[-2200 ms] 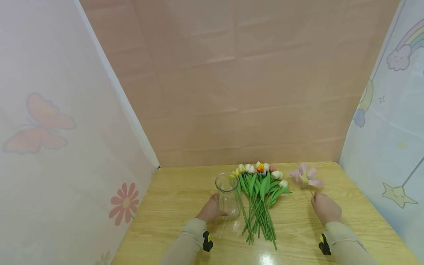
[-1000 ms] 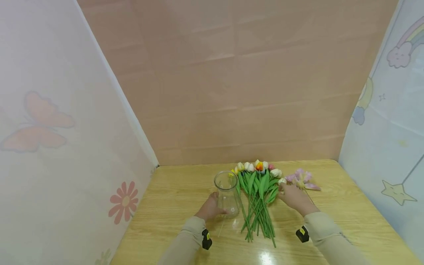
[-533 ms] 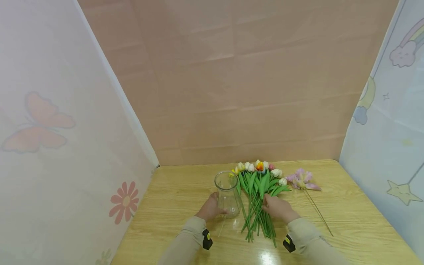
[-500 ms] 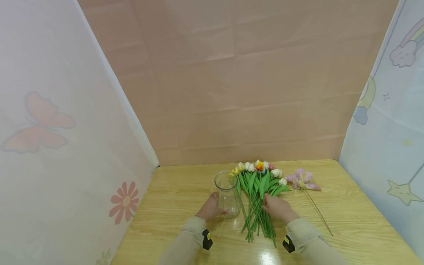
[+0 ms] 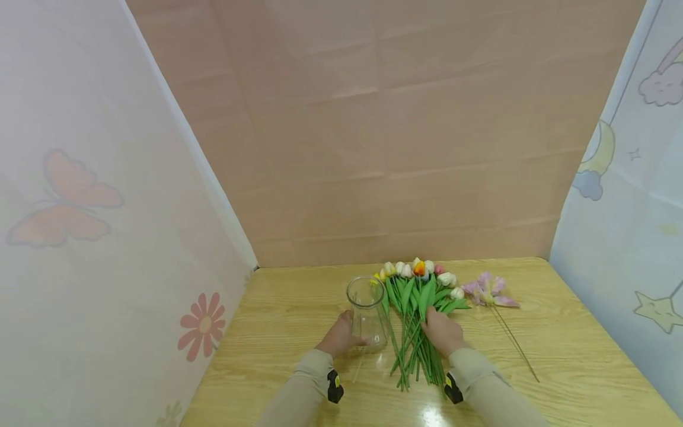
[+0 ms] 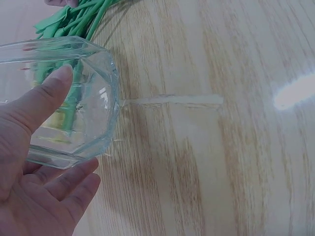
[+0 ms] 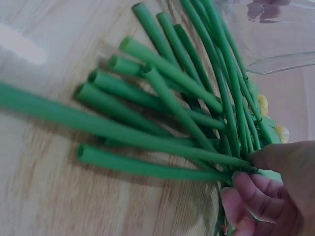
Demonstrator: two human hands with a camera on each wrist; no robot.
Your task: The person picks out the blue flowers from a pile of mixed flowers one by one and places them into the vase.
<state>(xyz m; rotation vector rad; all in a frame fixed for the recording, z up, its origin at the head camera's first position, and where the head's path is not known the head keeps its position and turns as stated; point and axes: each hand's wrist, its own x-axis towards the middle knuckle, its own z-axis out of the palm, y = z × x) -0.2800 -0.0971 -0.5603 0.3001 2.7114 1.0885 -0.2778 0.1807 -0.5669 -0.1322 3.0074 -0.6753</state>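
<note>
Two hands are at work mid-counter: the left hand (image 5: 338, 337) grips the upright glass vase (image 5: 367, 313), while the right hand (image 5: 442, 332) curls round one green stem in the artificial tulip bunch (image 5: 417, 308) lying just beside it. Seemingly the picking step; next, lifting that stem clear calls for a firm pinch.

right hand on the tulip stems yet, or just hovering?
Touching. The right wrist view shows the right hand with fingers and thumb closed around the green tulip stems; the head view agrees.
</note>
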